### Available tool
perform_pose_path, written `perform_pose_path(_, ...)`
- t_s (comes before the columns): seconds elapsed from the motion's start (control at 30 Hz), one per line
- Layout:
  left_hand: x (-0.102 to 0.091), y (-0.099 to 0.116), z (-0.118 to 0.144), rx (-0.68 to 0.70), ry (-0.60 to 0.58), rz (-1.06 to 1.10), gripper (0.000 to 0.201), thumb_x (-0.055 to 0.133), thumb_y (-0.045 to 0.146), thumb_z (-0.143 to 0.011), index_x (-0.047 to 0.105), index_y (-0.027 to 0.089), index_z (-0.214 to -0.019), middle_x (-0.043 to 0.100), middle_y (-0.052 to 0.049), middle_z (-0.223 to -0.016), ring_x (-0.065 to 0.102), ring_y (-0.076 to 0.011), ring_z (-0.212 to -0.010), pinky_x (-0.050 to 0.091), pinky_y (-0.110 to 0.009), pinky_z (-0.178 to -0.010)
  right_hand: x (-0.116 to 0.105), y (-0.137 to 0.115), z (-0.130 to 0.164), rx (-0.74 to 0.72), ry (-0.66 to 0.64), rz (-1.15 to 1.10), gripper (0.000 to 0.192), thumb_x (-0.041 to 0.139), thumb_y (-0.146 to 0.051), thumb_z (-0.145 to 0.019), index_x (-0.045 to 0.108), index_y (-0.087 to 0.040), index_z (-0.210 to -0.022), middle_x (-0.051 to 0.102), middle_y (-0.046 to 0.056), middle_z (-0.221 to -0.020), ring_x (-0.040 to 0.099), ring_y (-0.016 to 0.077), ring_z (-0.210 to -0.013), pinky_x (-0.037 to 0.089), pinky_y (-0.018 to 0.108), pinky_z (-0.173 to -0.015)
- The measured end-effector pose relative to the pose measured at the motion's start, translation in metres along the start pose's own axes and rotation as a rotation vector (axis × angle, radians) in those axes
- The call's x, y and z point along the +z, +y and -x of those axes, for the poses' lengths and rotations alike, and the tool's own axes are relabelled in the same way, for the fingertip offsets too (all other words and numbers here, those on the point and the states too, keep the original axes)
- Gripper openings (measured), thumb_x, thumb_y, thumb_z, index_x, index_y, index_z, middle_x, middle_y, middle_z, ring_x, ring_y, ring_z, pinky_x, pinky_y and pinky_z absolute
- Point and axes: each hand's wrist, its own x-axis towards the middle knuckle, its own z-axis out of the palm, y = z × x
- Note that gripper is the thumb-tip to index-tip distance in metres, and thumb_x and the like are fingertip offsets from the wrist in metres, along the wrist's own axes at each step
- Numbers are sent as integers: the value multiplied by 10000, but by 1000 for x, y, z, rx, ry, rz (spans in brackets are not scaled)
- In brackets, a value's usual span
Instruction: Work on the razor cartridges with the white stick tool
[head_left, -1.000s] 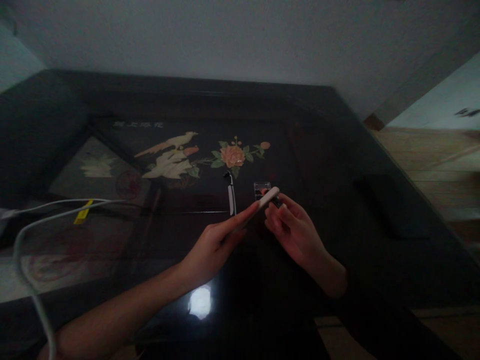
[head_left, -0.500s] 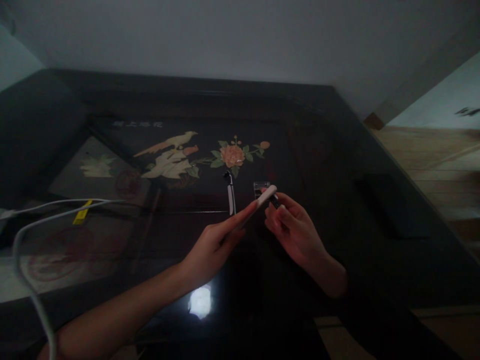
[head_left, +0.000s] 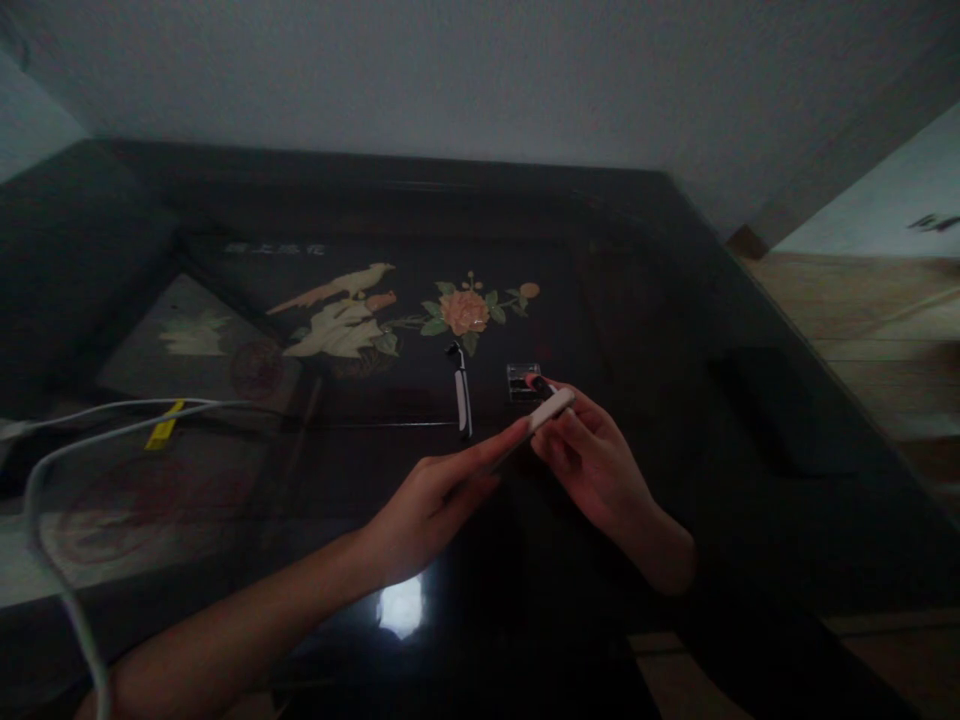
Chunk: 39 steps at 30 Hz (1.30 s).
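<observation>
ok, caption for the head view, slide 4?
Left hand and right hand hold a slim white stick over a dark glass-topped table.

My left hand (head_left: 431, 495) dropped a bit and slid right, tilting the slim white stick-shaped piece (head_left: 541, 417) flatter. Its far tip was just off my right fingertips, over the small clear rectangular case (head_left: 523, 382) on the table; now it lies on my right fingers and the case shows clear beyond them. My right hand (head_left: 592, 460) shifted slightly right and closed in on that tip. The small red-tipped dark bit (head_left: 537, 383) now pokes out past my right fingertips; earlier the stick covered it.
</observation>
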Motion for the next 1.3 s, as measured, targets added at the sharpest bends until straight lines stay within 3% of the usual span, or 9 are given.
perform_pose_path(0.33, -2, -2, -3, -38, 99, -21, 505, 454, 209, -975, 400, 283, -1472, 489, 0, -1478, 507, -201, -1330, 386, -364, -1138, 0, 1, 0, 8, -47, 5, 315, 816, -414, -694, 688, -209, -896, 438, -83, -518, 260, 70, -472, 196, 250, -463)
perform_pose_path(0.67, -4, -1, -4, -54, 157, -26, 512, 461, 203, -968, 402, 287, -1469, 479, 11, -1483, 462, -214, -1364, 347, -396, -1165, 0, 0, 2, 15, -30, 14, 376, 825, -427, -676, 681, -211, -948, 454, -88, -508, 268, 77, -468, 195, 258, -469)
perform_pose_path(0.97, -1, -2, -2, -29, 94, -10, 527, 457, 193, -970, 380, 303, -1480, 471, 7, -1494, 473, -198, -1357, 368, -359, -1152, 1, 1, 1, -10, -26, 26, 317, 824, -416, -677, 700, -217, -890, 436, -81, -523, 263, 71, -472, 177, 255, -462)
perform_pose_path(1.3, 1, 1, 1, 19, -2, -3, 550, 449, 142, -958, 369, 276, -1485, 555, 0, -1432, 551, -197, -1291, 435, -358, -1104, 1, -1, 1, -8, -9, 51, 387, 809, -404, -698, 703, -232, -1028, 405, -96, -509, 272, 70, -458, 236, 242, -451)
